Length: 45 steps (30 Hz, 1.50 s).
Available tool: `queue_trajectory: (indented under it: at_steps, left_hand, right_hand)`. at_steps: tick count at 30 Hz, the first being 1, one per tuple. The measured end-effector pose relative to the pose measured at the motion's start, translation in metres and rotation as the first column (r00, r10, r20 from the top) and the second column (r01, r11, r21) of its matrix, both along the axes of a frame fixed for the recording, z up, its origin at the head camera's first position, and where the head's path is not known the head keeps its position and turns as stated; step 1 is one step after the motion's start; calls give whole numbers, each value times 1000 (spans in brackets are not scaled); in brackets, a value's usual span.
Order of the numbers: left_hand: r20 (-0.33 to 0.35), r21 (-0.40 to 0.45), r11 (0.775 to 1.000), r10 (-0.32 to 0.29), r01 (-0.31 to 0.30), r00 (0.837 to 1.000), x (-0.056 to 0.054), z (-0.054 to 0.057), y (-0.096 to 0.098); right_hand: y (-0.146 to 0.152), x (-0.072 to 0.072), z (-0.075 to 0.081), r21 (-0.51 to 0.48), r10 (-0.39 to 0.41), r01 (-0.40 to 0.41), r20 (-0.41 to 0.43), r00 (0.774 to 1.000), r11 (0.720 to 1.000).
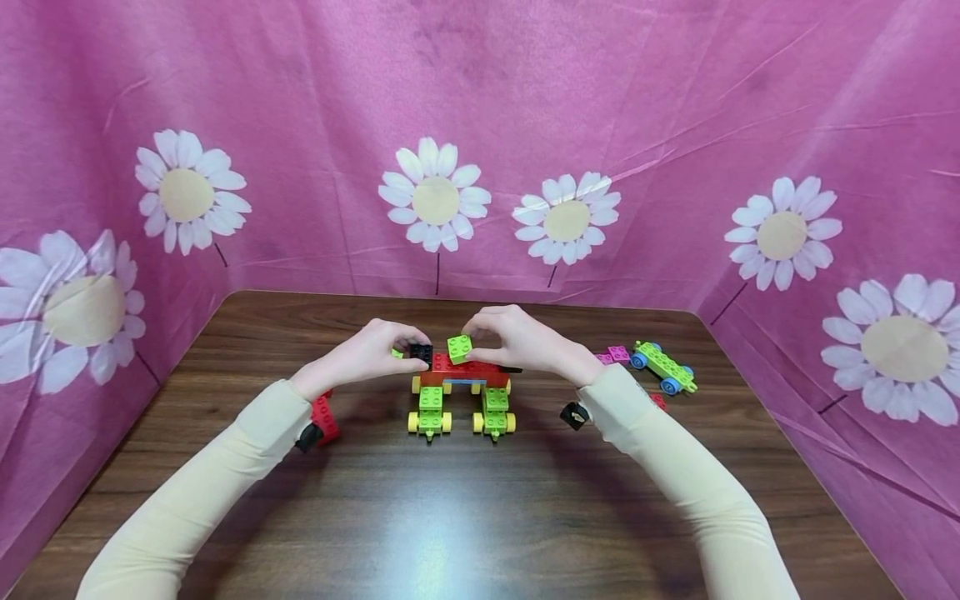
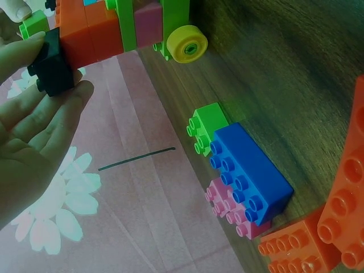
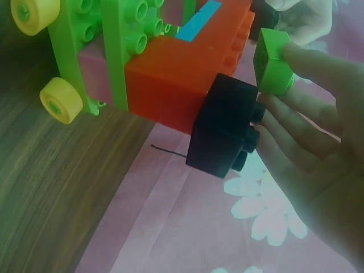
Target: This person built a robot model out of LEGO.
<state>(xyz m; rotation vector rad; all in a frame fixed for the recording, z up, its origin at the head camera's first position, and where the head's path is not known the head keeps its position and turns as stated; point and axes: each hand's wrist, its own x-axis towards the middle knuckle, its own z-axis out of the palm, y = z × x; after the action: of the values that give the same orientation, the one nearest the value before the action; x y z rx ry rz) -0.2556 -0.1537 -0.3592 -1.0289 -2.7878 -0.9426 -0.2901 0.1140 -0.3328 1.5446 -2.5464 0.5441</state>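
Note:
A toy structure of building bricks stands on the table, with red bricks (image 1: 452, 367) bridging two lime-green wheeled bases (image 1: 431, 402) that have yellow wheels. At its left end my left hand (image 1: 369, 348) pinches a black brick (image 2: 54, 63) between thumb and fingers; the brick sits against the red end. My right hand (image 1: 516, 337) holds a small lime-green brick (image 3: 273, 61) by its sides, tilted and just above the red top. Another black brick (image 3: 222, 125) is on the right end of the red bricks, close to the right fingers.
Right of the structure are a lime-green wheeled base (image 1: 663, 367) with blue wheels and pink bricks (image 1: 618, 354). On the left, the wrist view shows a blue brick (image 2: 253, 173), a green brick (image 2: 207, 125), a pink brick (image 2: 227, 207) and red bricks (image 2: 301, 244). A flowered pink cloth (image 1: 480, 100) hangs behind.

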Motion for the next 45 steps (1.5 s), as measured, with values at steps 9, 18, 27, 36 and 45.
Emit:
queue_trajectory:
  at_steps: [9,18,27,36,45]
  left_hand:
    - [17,9,1000,-7,7,1000,-1,0,-2]
    - [34,15,1000,1,-2,999,1,0,0]
    - [36,8,1000,1,-1,999,1,-1,-1]
    - [42,10,1000,2,-3,999,1,-1,-2]
    - [23,9,1000,-7,7,1000,1,-1,-2]
  right_hand:
    - [-7,-3,-6,31,-4,3,7,1000,1000]
    - [-8,-1,-8,87,-22,19,38,999,996]
    - [-12,6,-4,132,-37,32,38,999,991]
    - [-13,7,-6,137,-26,24,18,999,990]
    - [-14,8,-5,141,-36,36,-8,999,989]
